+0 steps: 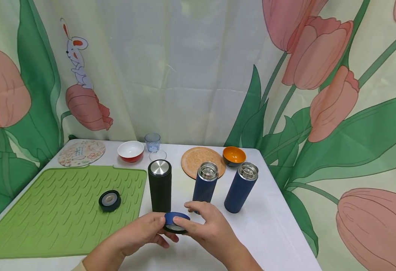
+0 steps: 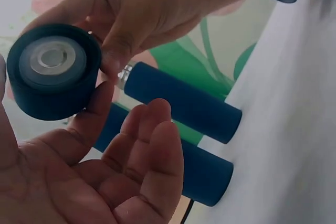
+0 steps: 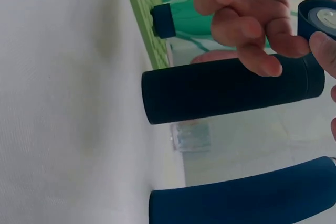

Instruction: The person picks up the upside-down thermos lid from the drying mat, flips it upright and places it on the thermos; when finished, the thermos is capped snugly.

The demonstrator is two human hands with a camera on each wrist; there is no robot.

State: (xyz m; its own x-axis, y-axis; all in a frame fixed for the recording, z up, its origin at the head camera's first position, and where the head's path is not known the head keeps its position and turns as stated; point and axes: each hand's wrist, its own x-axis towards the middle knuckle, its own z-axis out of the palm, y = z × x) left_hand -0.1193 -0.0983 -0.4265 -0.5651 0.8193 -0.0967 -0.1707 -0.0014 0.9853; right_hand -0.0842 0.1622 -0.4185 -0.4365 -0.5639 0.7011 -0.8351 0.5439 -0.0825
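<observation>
Both hands hold a blue flask lid [image 1: 177,217] above the front of the table. The left hand [image 1: 142,231] pinches its left side between thumb and index finger, with the other fingers loosely spread. The right hand [image 1: 211,231] grips it from the right, thumb on the near edge. In the left wrist view the lid's [image 2: 31,100] grey inner seal faces the camera. Just beyond the hands stands a black flask [image 1: 160,192] with a silver-topped lid on. Right of it are two blue flasks, one nearer [image 1: 204,188] and one farther right [image 1: 240,192], both without lids, steel rims showing.
A dark lid [image 1: 110,200] lies on the green mat [image 1: 66,226] at left. Along the back are a round patterned mat [image 1: 81,153], a red-and-white bowl [image 1: 130,151], a glass [image 1: 152,142], a clear round dish [image 1: 158,155], a brown round board [image 1: 198,158] and an orange bowl [image 1: 234,155].
</observation>
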